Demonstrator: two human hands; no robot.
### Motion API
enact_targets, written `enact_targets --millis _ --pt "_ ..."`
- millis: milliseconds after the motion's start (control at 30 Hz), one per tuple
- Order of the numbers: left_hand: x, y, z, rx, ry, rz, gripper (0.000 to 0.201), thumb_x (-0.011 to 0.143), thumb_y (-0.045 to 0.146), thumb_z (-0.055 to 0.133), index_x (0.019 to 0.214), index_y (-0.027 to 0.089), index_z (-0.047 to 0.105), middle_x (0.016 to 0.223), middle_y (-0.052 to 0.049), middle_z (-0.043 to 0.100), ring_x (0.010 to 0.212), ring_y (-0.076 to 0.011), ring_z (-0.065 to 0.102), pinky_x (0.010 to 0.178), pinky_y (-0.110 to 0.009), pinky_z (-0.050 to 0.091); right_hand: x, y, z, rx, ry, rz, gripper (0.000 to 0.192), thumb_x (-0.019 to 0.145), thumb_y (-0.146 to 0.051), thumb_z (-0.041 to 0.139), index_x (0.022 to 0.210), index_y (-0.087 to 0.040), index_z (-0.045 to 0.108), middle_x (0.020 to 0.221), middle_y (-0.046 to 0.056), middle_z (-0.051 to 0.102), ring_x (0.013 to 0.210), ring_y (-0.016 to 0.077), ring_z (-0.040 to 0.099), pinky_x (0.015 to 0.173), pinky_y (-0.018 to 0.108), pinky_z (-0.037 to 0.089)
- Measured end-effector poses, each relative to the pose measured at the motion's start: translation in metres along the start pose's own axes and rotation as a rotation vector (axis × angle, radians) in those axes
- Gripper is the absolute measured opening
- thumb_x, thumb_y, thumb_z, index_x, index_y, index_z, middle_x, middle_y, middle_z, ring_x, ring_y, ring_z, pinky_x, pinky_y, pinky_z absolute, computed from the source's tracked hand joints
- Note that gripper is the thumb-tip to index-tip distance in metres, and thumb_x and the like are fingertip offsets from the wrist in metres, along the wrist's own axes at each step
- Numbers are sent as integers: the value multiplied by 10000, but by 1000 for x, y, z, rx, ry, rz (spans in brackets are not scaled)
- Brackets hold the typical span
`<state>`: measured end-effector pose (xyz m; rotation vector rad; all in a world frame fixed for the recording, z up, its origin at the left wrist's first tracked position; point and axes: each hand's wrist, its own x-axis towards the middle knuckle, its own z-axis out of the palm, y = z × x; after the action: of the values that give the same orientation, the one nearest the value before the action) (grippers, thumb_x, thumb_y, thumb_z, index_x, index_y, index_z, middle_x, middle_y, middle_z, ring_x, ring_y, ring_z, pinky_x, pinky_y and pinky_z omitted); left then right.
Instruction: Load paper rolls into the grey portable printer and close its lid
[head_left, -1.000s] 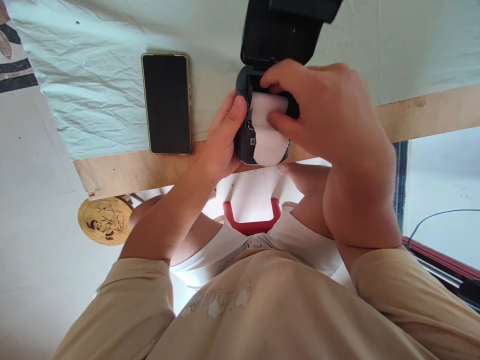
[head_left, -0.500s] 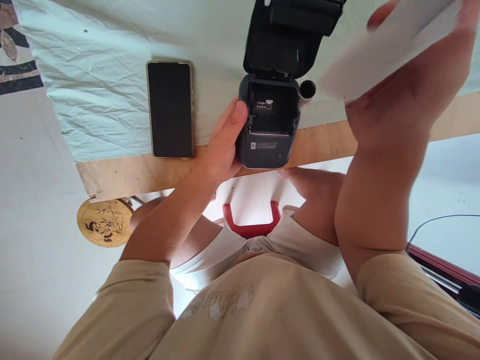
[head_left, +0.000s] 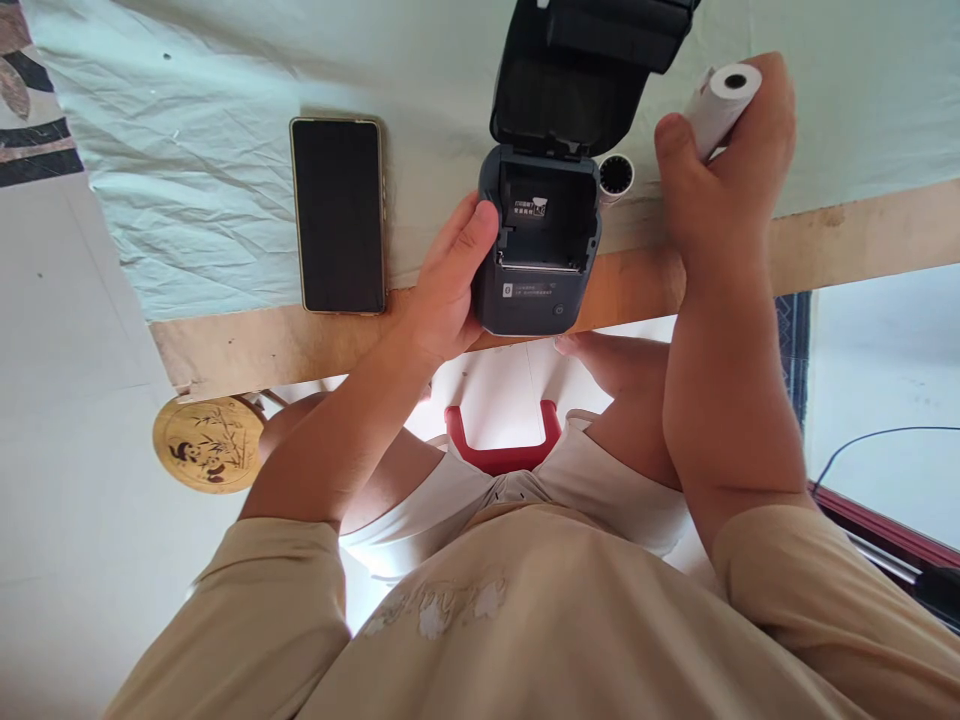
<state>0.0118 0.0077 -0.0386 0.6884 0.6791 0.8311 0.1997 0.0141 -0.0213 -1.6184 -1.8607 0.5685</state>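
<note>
A wooden table [head_left: 285,345] under a pale green cloth [head_left: 187,150] carries a phone [head_left: 337,214], an open printer [head_left: 540,240] and a small spool [head_left: 615,178].

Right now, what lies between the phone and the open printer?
In the head view, the left hand lies between the phone and the printer, gripping the printer's side on the pale green cloth.

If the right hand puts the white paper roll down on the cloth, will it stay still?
Probably not. The paper roll is a round cylinder, so it may roll. It looks light, pinched by the right hand.
</note>
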Motion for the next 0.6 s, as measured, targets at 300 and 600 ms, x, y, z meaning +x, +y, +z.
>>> enact_targets --millis 300,600 --pt "0 -4 -3 -38 8 -7 372 820 474 349 955 215 581 1021 -67 634 945 -223 606 777 -366 515 -1 36 9 -219 321 72 338 701 -83 471 981 -268 436 832 -1 535 646 120 399 607 278 314" --pt "1 -1 1 -112 178 -73 426 810 499 317 902 192 599 915 -57 652 991 -215 596 795 -344 503 -14 7 20 -52 434 -124 557 576 -28 428 1061 -301 429 961 33 495 858 205 505 745 358 408"
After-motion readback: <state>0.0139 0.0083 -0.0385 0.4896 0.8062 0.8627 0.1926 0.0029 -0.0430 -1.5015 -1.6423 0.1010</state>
